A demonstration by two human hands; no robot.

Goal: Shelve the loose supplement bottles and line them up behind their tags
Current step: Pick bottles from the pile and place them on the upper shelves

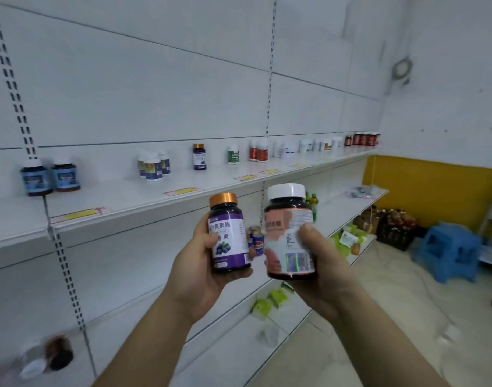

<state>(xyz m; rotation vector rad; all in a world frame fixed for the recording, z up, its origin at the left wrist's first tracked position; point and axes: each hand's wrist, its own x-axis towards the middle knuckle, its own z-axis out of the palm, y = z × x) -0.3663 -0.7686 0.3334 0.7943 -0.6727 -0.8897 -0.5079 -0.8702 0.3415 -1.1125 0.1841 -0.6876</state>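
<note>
**Head view.** Nearest the camera, at the bottom left, a dark bottle (57,353) was seen lying on a lower shelf, too blurred for its label to be read.

At centre, two loose bottles were held upright, side by side and close but apart, in front of and below the tagged shelf.
- The copper-capped bottle (229,236), purple-labelled, was gripped by the left hand (200,263). The thumb was pressed on the label's left edge and the fingers were curled round the back.
- The larger white-capped bottle (291,233), pink-labelled, was gripped by the right hand (320,263), with the thumb laid across the label and the fingers wrapped behind.

Both bottles were judged rigid, light and glossy-walled, hence somewhat slippery. A hold round the barrel at mid-height was judged safer than one on the cap. Being tall on narrow bases, they were judged liable to tip or knock neighbours if set down carelessly.

Beyond the hands, yellow price tags (77,215) were seen along the front lip of the upper shelf (127,202). Behind these stood, from left to right:
- blue-labelled bottles (50,175);
- a cluster of white-lidded bottles (154,166);
- a single purple shelf bottle (199,157), which matched the one in the left hand; its spot was judged the likely destination;
- red-labelled bottles (258,150), farther right.

No match for the pink label could be made out. At the far right, a blue stool (451,250) stood on the floor.
</note>
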